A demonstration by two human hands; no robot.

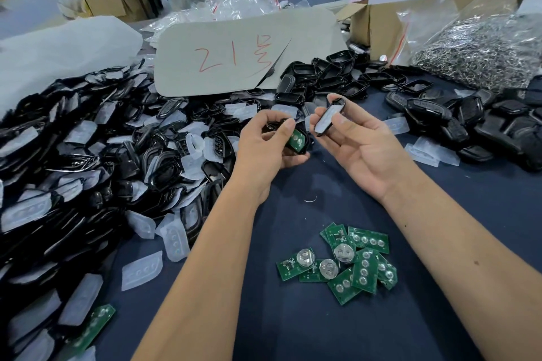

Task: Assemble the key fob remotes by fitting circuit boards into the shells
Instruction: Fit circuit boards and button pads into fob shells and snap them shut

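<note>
While a black shell (296, 141) with a green circuit board (295, 138) was gripped by the left hand (269, 143), a second shell half (330, 117) was pinched in the right hand (360, 143). Loose boards (349, 261) were heaped nearer.

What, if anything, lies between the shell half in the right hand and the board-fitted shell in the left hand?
Nothing visible. The right hand pinches the shell half beside the left hand, whose shell shows its green board; only open air separates them.

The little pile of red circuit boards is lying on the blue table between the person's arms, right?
Not quite: the circuit boards are green, not red, as the head view shows. They do lie in a little pile on the blue table between the person's arms.
</note>
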